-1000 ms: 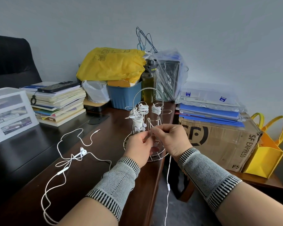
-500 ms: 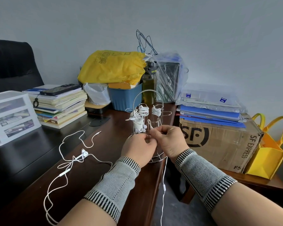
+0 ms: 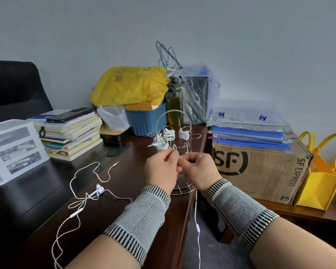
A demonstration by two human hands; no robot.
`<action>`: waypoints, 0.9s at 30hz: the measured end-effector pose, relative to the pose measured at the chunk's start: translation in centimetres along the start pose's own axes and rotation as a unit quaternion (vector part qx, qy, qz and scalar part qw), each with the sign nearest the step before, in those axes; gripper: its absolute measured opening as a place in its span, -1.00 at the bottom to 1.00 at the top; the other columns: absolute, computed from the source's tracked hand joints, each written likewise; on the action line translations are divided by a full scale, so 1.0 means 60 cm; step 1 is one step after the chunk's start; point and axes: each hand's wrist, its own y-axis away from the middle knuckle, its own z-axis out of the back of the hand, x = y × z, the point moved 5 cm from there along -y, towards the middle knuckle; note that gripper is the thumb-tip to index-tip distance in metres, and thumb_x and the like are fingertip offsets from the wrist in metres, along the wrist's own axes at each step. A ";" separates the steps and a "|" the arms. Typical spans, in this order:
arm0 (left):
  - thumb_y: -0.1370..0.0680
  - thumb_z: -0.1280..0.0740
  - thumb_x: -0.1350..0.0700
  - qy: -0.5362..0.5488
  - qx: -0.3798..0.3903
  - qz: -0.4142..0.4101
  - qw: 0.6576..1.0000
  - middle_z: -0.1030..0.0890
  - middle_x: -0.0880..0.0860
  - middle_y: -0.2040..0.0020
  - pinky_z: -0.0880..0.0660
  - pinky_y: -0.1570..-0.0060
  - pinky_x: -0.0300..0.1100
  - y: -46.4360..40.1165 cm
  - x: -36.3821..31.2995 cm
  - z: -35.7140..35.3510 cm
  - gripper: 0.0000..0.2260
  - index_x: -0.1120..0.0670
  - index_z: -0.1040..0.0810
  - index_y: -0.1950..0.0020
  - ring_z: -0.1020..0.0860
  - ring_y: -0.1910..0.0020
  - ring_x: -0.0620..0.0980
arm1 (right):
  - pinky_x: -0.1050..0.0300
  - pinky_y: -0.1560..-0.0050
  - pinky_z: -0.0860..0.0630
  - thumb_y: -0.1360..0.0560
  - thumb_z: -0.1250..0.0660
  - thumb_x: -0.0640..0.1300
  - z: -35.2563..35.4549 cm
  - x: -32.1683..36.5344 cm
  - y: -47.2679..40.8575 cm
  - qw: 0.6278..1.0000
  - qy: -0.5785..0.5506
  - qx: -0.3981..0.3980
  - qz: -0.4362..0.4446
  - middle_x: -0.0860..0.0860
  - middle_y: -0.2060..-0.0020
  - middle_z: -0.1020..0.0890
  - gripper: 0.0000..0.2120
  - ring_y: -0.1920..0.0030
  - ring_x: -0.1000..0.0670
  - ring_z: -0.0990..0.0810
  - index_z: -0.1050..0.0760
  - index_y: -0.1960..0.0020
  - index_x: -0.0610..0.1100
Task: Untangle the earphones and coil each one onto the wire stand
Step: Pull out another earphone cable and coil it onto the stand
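White earphone cable (image 3: 197, 214) pinched by both hands (left hand (image 3: 161, 169), right hand (image 3: 199, 170)) before the wire stand (image 3: 175, 136).

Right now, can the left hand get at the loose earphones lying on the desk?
Probably yes, but not at once: the left hand pinches the earphone cable. The loose earphones lie uncovered on the desk.
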 end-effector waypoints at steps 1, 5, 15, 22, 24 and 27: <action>-0.54 -0.37 0.15 0.014 -0.002 0.006 1.000 -0.53 -0.02 0.54 -0.47 0.42 -0.18 -0.001 0.002 -0.003 -0.88 0.08 -0.68 -0.02 -0.45 0.56 -0.12 | 0.28 0.47 -0.46 -0.53 -0.37 -0.21 0.000 0.000 0.000 1.000 -0.006 0.002 -0.002 -0.07 0.47 -0.58 -0.80 0.54 0.11 -0.51 -0.56 0.20 -0.33; -0.53 -0.39 0.14 0.014 -0.026 -0.003 1.000 -0.57 -0.06 0.51 -0.54 0.35 -0.17 -0.005 0.004 -0.006 -0.90 -0.02 -0.66 0.15 -0.48 0.55 -0.18 | 0.31 0.52 -0.41 -0.53 -0.37 -0.21 0.005 -0.001 0.000 1.000 -0.001 0.007 -0.004 -0.06 0.47 -0.57 -0.79 0.58 0.15 -0.47 -0.56 0.27 -0.25; -0.58 -0.34 0.11 -0.049 -0.051 -0.060 0.996 -0.66 -0.08 0.30 -0.62 0.27 -0.17 -0.005 0.007 -0.015 -0.86 0.09 -0.69 -0.01 -0.61 0.43 -0.19 | 0.21 0.42 -0.43 -0.48 -0.42 -0.10 0.086 0.014 0.000 0.991 0.087 -0.097 -0.005 -0.10 0.42 -0.57 -0.78 0.48 0.08 -0.43 -0.58 0.23 -0.26; -0.56 -0.36 0.10 -0.027 -0.037 -0.069 0.997 -0.68 -0.05 0.26 -0.64 0.15 -0.05 0.002 0.009 -0.021 -0.89 0.03 -0.69 0.02 -0.67 0.31 -0.11 | 0.15 0.42 -0.42 -0.50 -0.38 -0.07 0.078 0.114 -0.038 0.952 0.271 -0.130 0.064 -0.02 0.50 -0.51 -0.74 0.51 0.09 -0.41 -0.53 0.32 -0.15; -0.54 -0.38 0.07 -0.019 -0.027 -0.059 0.998 -0.69 -0.02 0.27 -0.64 0.13 0.02 0.003 0.014 -0.024 -0.91 -0.01 -0.68 0.07 -0.68 0.26 -0.05 | 0.06 0.35 -0.54 -0.50 -0.36 -0.09 0.053 0.137 -0.053 0.918 0.373 -0.104 0.083 -0.16 0.42 -0.59 -0.73 0.44 -0.01 -0.48 -0.58 0.27 -0.26; -0.56 -0.37 0.11 0.008 -0.011 -0.023 1.000 -0.67 -0.05 0.37 -0.64 0.10 0.03 0.005 0.020 -0.029 -0.83 -0.11 -0.60 0.20 -0.68 0.29 -0.10 | -0.02 0.16 -0.63 -0.50 -0.33 -0.10 0.013 0.146 -0.072 0.863 0.501 -0.023 0.058 -0.18 0.28 -0.65 -0.75 0.27 -0.10 -0.61 -0.62 0.15 -0.29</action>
